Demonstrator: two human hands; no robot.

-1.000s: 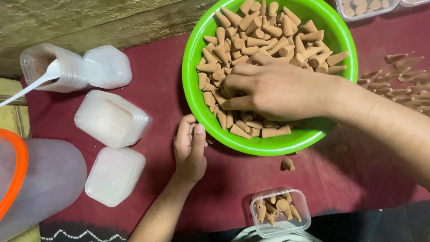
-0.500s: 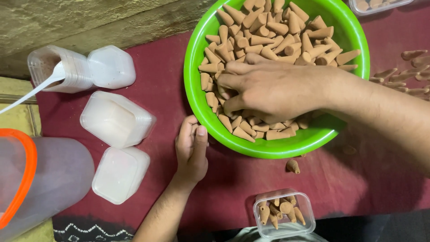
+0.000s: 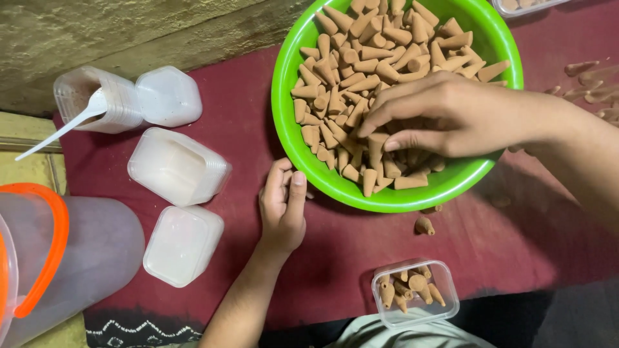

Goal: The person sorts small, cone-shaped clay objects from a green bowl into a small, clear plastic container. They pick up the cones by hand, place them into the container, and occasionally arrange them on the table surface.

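My right hand (image 3: 451, 119) pinches tan incense cones (image 3: 361, 71) in 1 green bowl (image 3: 290, 138); my left hand (image 3: 284, 206) rests loosely curled, empty. 3 lidded tubs (image 3: 177, 167) nearby.

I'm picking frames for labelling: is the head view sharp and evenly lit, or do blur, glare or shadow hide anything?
Head view: mostly sharp; the cones in the green bowl are crisp. Soft, even light, no strong glare. The right hand shades the cones beneath it; the left hand is clear. Loose cones at the right edge look slightly soft, and the jug is cropped.
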